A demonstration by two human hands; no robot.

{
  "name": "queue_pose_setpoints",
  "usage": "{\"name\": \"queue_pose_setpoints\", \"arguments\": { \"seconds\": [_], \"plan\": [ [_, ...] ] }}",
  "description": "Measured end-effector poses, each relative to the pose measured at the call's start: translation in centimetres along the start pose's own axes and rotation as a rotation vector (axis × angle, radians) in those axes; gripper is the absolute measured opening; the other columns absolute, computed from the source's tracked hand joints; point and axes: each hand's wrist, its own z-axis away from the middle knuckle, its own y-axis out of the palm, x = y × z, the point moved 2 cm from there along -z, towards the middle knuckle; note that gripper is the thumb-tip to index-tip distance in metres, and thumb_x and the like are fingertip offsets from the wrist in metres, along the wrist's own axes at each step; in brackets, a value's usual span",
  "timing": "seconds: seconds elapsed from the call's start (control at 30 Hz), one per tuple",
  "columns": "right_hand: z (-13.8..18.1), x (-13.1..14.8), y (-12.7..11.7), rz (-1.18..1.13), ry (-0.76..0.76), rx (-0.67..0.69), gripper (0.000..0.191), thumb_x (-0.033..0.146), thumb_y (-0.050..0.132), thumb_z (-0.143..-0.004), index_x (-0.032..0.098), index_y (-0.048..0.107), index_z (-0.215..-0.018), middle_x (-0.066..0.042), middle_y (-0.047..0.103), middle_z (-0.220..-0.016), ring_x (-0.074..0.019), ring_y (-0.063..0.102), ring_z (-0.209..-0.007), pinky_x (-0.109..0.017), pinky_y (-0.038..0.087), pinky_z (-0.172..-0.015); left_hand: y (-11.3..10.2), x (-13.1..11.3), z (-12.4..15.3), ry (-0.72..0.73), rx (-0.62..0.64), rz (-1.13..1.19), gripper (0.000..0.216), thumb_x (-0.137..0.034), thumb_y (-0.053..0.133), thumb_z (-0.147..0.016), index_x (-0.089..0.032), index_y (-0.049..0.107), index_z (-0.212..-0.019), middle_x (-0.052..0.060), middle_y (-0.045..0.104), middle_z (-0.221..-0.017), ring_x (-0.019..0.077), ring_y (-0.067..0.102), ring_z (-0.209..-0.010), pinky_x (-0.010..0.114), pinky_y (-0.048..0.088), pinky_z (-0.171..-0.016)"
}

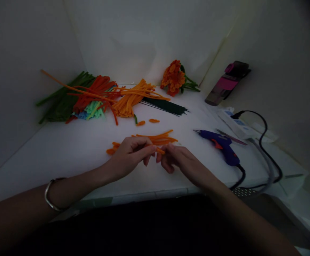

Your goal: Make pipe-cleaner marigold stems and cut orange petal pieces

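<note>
An orange pipe cleaner [160, 151] is pinched between the fingertips of both hands, above the front part of the white table. My left hand [132, 151] grips it with thumb and forefinger. From the other side my right hand [175, 156] holds the piece's right end, fingers curled. Just behind the hands lie loose orange pipe cleaners [157, 137], partly hidden by the left hand. A bent orange piece [111, 151] shows to the left of that hand. Two small orange loops, one [154, 121] apart from the other [140, 123], rest farther back.
Bundles of green [61, 106], red [96, 90] and orange pipe cleaners [131, 101] lie at the back, beside dark green stems [165, 106] and orange flowers [174, 78]. Rightward are a blue glue gun [220, 144], tweezers [232, 137], a corded power strip [236, 122] and a bottle [226, 83].
</note>
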Motion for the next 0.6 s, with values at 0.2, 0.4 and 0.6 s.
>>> {"name": "queue_pose_setpoints", "arguments": {
  "seconds": [0.2,0.4,0.6],
  "plan": [
    [0.3,-0.3,1.0,-0.936,0.368,0.449,0.031,0.034,0.036,-0.09,0.015,0.055,-0.073,0.006,0.034,-0.046,-0.0072,0.027,-0.042,-0.018,0.024,-0.042,-0.1,-0.7,0.5,0.235,0.07,-0.243,0.019,-0.02,0.05,-0.087,-0.013,0.061,-0.072,-0.003,0.054,-0.059,0.0074,0.047,-0.056,0.02,0.037,-0.056],
    [0.4,0.1,1.1,-1.18,0.421,0.482,0.03,0.029,0.039,-0.089,0.013,0.055,-0.07,0.006,0.028,-0.045,-0.0073,0.02,-0.043,-0.017,0.022,-0.04,-0.2,-0.6,0.6,0.384,0.077,-0.296,0.015,-0.018,0.051,-0.086,-0.014,0.061,-0.077,-0.003,0.055,-0.063,0.0072,0.047,-0.057,0.02,0.038,-0.057],
    [1.1,0.8,1.6,-1.289,0.498,0.503,0.025,0.024,0.044,-0.085,0.013,0.05,-0.063,0.007,0.027,-0.044,-0.0067,0.019,-0.042,-0.017,0.022,-0.041,-0.5,-1.2,0.8,0.47,0.111,-0.339,0.014,-0.019,0.049,-0.086,-0.014,0.059,-0.078,0.0,0.055,-0.064,0.0094,0.047,-0.058,0.021,0.039,-0.057]
  ]
}}
